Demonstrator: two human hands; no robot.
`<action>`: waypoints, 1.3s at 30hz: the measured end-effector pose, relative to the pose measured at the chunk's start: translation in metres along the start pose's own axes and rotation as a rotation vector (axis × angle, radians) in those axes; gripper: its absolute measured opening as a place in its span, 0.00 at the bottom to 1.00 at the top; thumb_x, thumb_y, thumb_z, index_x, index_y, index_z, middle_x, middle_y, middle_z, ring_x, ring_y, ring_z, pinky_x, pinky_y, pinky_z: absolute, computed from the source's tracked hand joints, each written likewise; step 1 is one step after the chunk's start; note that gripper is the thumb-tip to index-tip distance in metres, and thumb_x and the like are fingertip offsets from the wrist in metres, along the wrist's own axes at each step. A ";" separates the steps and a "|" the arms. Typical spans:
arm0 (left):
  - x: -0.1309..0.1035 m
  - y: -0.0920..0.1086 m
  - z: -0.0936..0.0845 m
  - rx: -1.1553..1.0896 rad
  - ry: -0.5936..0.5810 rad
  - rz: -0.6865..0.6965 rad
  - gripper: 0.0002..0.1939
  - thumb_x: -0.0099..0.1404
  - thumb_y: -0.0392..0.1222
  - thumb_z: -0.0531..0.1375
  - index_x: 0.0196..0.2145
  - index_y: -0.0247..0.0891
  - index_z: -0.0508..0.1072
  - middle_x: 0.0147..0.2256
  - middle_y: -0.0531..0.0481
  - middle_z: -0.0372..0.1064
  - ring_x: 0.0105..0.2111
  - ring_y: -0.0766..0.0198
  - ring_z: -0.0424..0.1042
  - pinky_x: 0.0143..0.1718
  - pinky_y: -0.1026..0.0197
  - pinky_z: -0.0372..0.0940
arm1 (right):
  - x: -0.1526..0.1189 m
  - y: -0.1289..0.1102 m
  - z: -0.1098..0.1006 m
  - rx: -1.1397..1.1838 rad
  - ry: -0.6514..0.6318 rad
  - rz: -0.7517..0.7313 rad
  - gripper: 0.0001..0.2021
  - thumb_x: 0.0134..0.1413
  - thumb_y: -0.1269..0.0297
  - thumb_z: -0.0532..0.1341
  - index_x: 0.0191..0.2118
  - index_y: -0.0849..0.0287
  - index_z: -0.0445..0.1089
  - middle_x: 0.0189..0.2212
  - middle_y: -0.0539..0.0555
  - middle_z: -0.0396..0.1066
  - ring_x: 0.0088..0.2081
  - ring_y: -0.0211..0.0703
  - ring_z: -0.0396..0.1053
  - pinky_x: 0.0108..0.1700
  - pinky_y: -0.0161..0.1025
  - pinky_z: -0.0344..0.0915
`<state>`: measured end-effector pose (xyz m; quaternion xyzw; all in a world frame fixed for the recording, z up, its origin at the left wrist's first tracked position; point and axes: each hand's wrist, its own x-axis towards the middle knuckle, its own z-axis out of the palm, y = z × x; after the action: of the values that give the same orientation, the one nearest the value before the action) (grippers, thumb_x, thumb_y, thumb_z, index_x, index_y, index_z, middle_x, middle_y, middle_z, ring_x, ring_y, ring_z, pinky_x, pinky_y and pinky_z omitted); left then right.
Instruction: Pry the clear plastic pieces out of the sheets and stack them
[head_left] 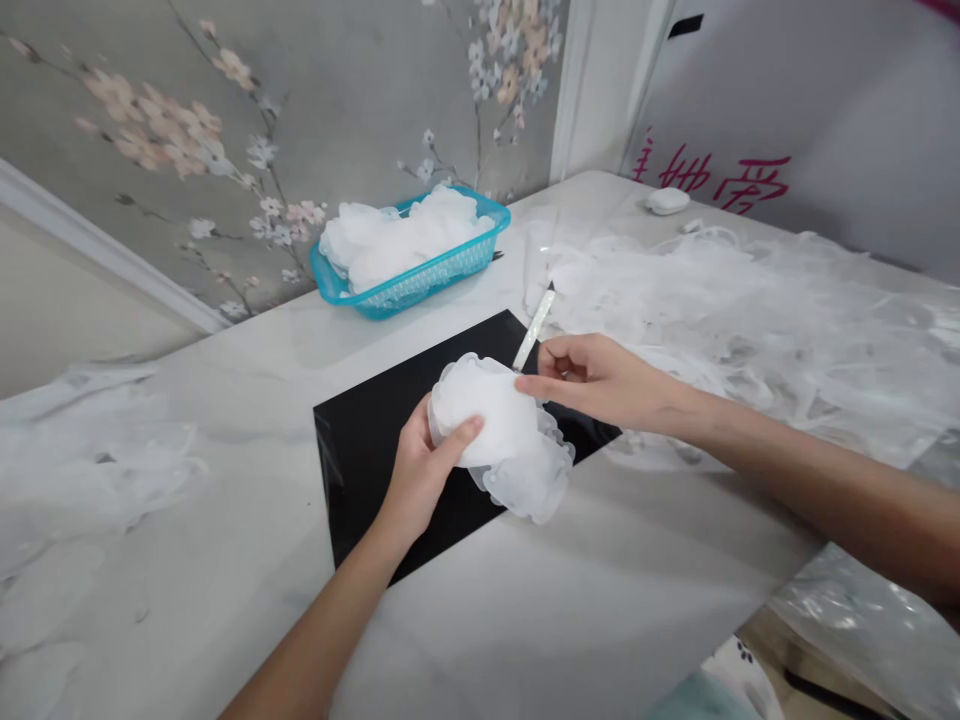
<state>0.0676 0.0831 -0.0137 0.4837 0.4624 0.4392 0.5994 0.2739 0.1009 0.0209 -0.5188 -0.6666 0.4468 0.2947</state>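
Note:
My left hand [424,465] is closed around a stack of sheer white fabric pieces [491,405] with scalloped edges, thumb on top. More layers of the same fabric hang below it, over the edge of a black board [375,440]. At the stack's upper right edge, my right hand [577,375] pinches with thumb and finger; the fingertips touch the fabric. A slim tool with a pale speckled handle and dark tip [535,328] slants up beside the right fingers. Whether that hand also holds it, I cannot tell.
A blue plastic basket [427,280] of white fabric pieces stands at the back by the wall. Loose white fabric strips [750,310] heap on the right, and more fabric [97,460] lies at left. A white computer mouse [667,201] sits at the back right.

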 end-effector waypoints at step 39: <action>0.001 -0.004 -0.004 0.008 -0.093 -0.010 0.22 0.60 0.54 0.58 0.47 0.40 0.69 0.43 0.49 0.70 0.40 0.59 0.69 0.37 0.64 0.64 | -0.002 0.004 0.017 0.203 -0.125 0.069 0.12 0.49 0.56 0.60 0.30 0.58 0.59 0.18 0.46 0.66 0.16 0.31 0.58 0.18 0.30 0.58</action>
<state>0.0644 0.0845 -0.0181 0.5037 0.4383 0.4115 0.6203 0.2621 0.0941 0.0104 -0.4802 -0.6168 0.5533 0.2880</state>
